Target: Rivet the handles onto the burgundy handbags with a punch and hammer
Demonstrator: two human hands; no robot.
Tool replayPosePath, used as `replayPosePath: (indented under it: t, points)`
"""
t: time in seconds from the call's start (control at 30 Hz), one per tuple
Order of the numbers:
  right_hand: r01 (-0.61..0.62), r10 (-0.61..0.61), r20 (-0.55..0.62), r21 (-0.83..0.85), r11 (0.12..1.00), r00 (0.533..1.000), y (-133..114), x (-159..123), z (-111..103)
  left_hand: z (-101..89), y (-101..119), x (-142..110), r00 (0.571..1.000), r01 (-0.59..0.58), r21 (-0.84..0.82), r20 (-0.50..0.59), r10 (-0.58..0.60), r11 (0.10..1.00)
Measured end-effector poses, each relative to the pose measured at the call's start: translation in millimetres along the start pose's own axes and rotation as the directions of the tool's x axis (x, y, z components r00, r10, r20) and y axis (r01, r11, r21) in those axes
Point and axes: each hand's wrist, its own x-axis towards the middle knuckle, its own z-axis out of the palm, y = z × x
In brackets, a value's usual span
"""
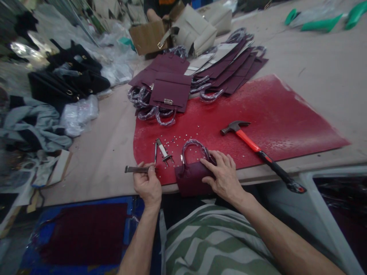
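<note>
Along the worker's own line of sight, the left hand has its fingers closed round a slim, dull-grey metal tool, lying level and pointing out to the left, perhaps to keep its end clear of the work. The right hand lies with fingers spread over a burgundy, leather-like bag panel, seemingly to steady it; whether they also pinch it, I can't tell. The hands are apart, with the panel between them, mostly under the right one. Its near edge hangs over the table's front, towards the body, and its plastic-wrapped curved handle arches away from the wearer, the wrapping presumably guarding its finish.

Just beyond the left hand, a pronged grey metal tool rests among small pale metal-looking bits on a glossy red mat, probably laid to protect the table. A claw hammer with an orange-and-black grip lies beyond and to the right of the right hand, its handle end towards the wearer, handy for picking up. Farther ahead of both hands, stacked burgundy panels sit out of the way.
</note>
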Motion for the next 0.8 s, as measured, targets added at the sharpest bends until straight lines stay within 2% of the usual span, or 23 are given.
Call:
replayPosePath:
  t: [0.07,0.13,0.27,0.37,0.43,0.53,0.63,0.7,0.8]
  points:
    - [0.001,-0.001,0.001,0.000,1.000,1.000,0,0,0,0.3,-4,0,0.999,0.017,-0.005,-0.042,-0.017,1.000]
    - [0.000,0.000,0.000,-0.002,1.000,1.000,0,0,0,-1.8,-7,1,1.000,0.011,-0.008,-0.015,-0.011,1.000]
    - [-0.005,0.005,0.005,-0.004,1.000,1.000,0,0,-1,-16.3,-19,6,0.989,-0.005,0.009,0.151,0.004,1.000]
    - [-0.002,0.002,0.006,-0.008,1.000,1.000,0,0,0,-30.2,-30,15,0.957,0.042,0.014,0.285,-0.044,0.999]
    - [0.000,0.000,0.002,-0.012,1.000,1.000,0,1,0,-37.2,-33,22,0.940,0.056,0.021,0.336,-0.060,0.998]
    - [0.000,0.000,-0.002,-0.013,1.000,1.000,0,1,1,-40.3,-22,23,0.946,0.023,0.028,0.324,-0.030,0.999]
    - [0.002,-0.001,0.004,-0.007,1.000,1.000,0,0,1,-31.2,2,9,0.941,-0.040,-0.017,0.337,0.043,0.999]
    - [0.000,0.000,0.005,-0.005,1.000,1.000,0,0,1,-18.6,18,-8,0.904,-0.100,-0.086,0.408,0.126,0.991]
    - [-0.002,0.002,0.008,-0.007,1.000,1.000,0,1,0,3.9,32,-31,0.807,-0.217,-0.197,0.514,0.289,0.956]
